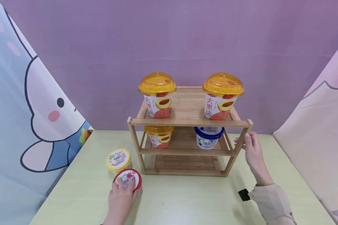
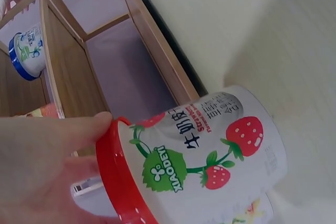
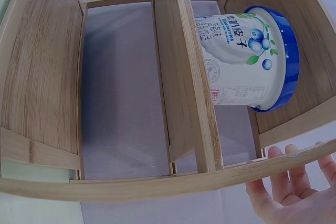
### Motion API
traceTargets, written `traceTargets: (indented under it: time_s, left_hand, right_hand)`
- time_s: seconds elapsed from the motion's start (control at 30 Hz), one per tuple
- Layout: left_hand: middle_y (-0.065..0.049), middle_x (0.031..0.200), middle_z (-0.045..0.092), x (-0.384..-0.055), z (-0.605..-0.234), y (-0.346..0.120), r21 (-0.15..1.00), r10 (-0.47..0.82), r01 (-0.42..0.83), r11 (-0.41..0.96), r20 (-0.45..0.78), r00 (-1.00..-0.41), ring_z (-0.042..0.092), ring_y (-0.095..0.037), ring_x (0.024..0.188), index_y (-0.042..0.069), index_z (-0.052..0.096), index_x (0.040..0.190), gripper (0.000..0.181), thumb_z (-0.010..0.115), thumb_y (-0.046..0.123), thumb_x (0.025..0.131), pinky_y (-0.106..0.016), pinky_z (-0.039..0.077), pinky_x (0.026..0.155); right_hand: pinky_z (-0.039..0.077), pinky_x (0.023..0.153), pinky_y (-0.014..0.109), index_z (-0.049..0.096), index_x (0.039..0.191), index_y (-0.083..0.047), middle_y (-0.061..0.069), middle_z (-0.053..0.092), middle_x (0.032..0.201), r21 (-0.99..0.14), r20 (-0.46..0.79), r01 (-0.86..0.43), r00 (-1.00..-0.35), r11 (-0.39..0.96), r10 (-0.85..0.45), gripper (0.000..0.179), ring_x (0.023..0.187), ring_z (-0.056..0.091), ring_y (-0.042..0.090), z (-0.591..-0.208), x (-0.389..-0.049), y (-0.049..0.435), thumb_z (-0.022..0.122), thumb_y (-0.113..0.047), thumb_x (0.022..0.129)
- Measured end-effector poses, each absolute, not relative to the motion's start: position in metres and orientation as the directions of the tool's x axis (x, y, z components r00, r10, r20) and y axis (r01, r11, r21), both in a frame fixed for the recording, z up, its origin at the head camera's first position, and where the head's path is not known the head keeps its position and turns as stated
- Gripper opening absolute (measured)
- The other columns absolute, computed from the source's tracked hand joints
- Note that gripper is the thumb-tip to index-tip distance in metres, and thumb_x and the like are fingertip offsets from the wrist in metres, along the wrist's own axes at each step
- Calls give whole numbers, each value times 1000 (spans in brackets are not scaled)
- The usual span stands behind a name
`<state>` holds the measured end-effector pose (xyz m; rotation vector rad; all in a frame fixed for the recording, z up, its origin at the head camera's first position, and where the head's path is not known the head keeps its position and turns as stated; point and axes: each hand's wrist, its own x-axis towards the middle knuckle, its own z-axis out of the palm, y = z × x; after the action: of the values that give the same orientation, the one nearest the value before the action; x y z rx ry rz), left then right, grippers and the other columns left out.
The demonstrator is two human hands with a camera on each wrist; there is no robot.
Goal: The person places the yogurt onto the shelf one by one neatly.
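Gripping a red-lidded cup (image 2: 199, 156) beside a wooden rack (image 1: 190, 104)

Has a yellow-lidded cup (image 1: 118, 160) on the pale table (image 1: 186, 203), left of the rack. Holds the red-lidded cup next, left of the rack's near left foot: reaches over its lid with the left hand (image 1: 120, 201), thumb and fingers bent round the rim; cannot tell whether lifted off the table. Shows an orange-domed cup (image 1: 157, 100) at the rack's top left, another orange-domed cup (image 1: 160, 139) on its middle shelf below. Has a blue-lidded cup (image 3: 239, 61) on the rack's middle shelf, right half, beneath a third orange-domed cup (image 1: 222, 100) on top. Curls the fingers of the right hand (image 1: 254, 153) round the rack's near right upright.
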<state>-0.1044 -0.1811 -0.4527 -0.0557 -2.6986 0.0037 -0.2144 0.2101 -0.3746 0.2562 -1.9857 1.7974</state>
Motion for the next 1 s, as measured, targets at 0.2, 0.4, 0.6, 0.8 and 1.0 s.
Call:
traceTargets:
  time_s: [0.2, 0.4, 0.6, 0.8, 1.0]
  left_hand:
    - [-28, 82, 48, -106, -453, -177, -16, 30, 25, 1000, 465, -885, 48, -39, 75, 9, 64, 103, 46, 74, 36, 67, -44, 45, 57]
    - [-26, 89, 47, -109, -449, -184, 48, 39, 69, 996, 465, -885, 45, -37, 81, 10, 65, 100, 48, 76, 39, 64, -43, 37, 62]
    - [-30, 104, 44, -112, -451, -196, 208, 29, 143, 968, 473, -881, 40, -41, 97, 6, 61, 105, 57, 78, 38, 61, -49, 35, 71]
    - [-31, 120, 34, -115, -454, -206, 350, 13, 156, 924, 378, -926, 31, -46, 110, 5, 56, 113, 62, 77, 36, 63, -58, 30, 81]
    - [-34, 126, 27, -116, -456, -210, 468, -22, 80, 880, 209, -978, 29, -49, 112, 9, 51, 119, 68, 76, 39, 63, -63, 31, 82]
  right_hand:
    - [45, 68, 13, 44, 96, -17, -7, 58, 81, -892, 445, -420, -883, 170, 151, 11, 75, 57, 1, -374, -214, 210, 33, -20, 97]
    - [45, 68, 13, 43, 97, -19, -7, 57, 81, -890, 442, -410, -883, 202, 157, 12, 75, 57, 1, -375, -215, 211, 32, -23, 97]
    - [45, 68, 14, 43, 98, -21, -6, 58, 81, -892, 434, -397, -886, 217, 163, 12, 76, 57, 1, -376, -216, 211, 32, -25, 96]
    - [45, 67, 13, 44, 97, -21, -6, 57, 81, -893, 434, -398, -885, 212, 167, 12, 75, 57, 0, -376, -216, 211, 33, -25, 96]
    - [45, 68, 11, 45, 96, -22, -10, 57, 79, -886, 443, -403, -881, 229, 165, 12, 74, 58, -1, -377, -215, 212, 33, -25, 96]
